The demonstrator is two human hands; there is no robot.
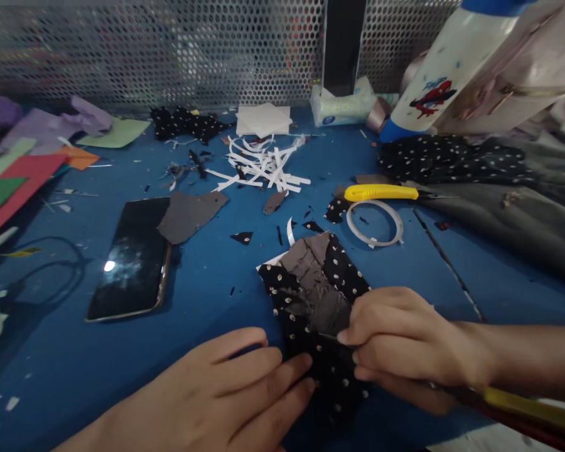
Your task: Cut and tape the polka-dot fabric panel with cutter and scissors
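A black polka-dot fabric piece lies in front of me, with a wrinkled dark grey patch over its upper middle. My left hand rests with spread fingers, its fingertips on the fabric's lower left edge. On the right side of the fabric, my right hand is closed in a pinch round a thin pointed tool, whose tip touches the cloth below the grey patch. Much of that tool is hidden by the hand. A long item with a yellow part shows below my right wrist.
A phone lies at the left beside a grey scrap. White paper strips are heaped at the back. A yellow cutter and a tape ring lie right of centre. A bottle stands behind them.
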